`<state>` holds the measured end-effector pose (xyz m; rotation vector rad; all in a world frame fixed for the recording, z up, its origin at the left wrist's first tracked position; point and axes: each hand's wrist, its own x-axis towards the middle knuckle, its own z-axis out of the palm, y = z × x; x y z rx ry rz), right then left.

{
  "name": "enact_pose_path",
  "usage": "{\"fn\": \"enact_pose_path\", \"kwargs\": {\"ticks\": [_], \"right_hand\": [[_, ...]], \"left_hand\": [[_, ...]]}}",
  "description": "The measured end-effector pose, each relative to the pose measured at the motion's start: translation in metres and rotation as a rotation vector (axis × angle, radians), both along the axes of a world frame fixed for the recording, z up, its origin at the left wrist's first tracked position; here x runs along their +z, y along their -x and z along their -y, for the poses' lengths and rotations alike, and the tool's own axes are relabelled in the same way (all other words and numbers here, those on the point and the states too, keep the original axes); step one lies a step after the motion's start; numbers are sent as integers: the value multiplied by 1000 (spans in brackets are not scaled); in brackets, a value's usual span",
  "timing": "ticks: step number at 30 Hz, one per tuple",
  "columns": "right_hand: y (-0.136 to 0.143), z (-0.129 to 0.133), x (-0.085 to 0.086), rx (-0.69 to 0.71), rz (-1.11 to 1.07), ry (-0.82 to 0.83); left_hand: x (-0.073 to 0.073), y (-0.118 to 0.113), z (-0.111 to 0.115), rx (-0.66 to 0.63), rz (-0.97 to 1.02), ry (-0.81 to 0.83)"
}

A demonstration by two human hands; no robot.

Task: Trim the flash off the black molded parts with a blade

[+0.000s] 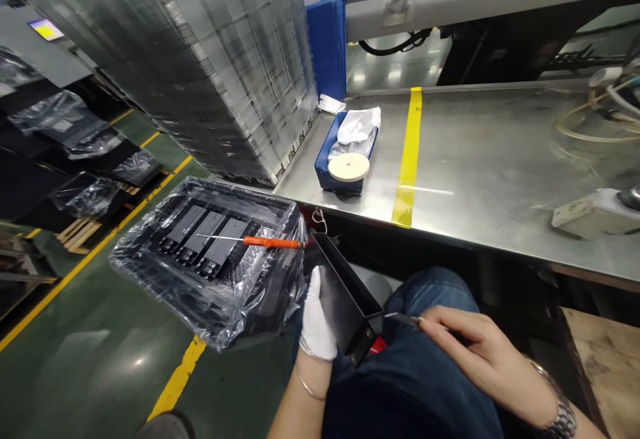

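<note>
My left hand (317, 322), in a white glove, grips a long black open-topped plastic housing (345, 295) tilted above my lap. In my bare right hand (473, 349) is a slim knife-like tool (404, 319), pinched between thumb and fingers. Its thin metal tip meets or lies very close to the near end corner of the housing; I cannot tell if they touch. A small red thing (379, 345) shows under that end. To the left, an orange-handled tool with a long thin shaft (273, 243) rests across a plastic-lined black tray (240, 192) with several dark parts (219, 242).
A metal table (480, 159) with a yellow tape strip (409, 165) stands ahead. On it are a blue bin (323, 175) with a white cloth (357, 125) and a cream disc (349, 167). Tall stacked trays (225, 85) rise at left. A wooden board (607, 359) lies at right.
</note>
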<state>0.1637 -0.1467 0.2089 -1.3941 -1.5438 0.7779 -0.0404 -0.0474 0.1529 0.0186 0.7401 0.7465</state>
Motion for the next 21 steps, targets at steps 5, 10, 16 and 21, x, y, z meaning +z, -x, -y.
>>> {"fn": "enact_pose_path", "kwargs": {"ticks": [5, 10, 16, 21], "right_hand": [[8, 8, -7, 135, 108, -15], [11, 11, -8, 255, 156, -16], [13, 16, -12, 234, 169, 8], [13, 17, -10, 271, 137, 42]], "left_hand": [[17, 8, -1, 102, -61, 165], [28, 4, 2, 200, -133, 227], [28, 4, 0, 150, -156, 239], [3, 21, 0, 147, -108, 90]]}}
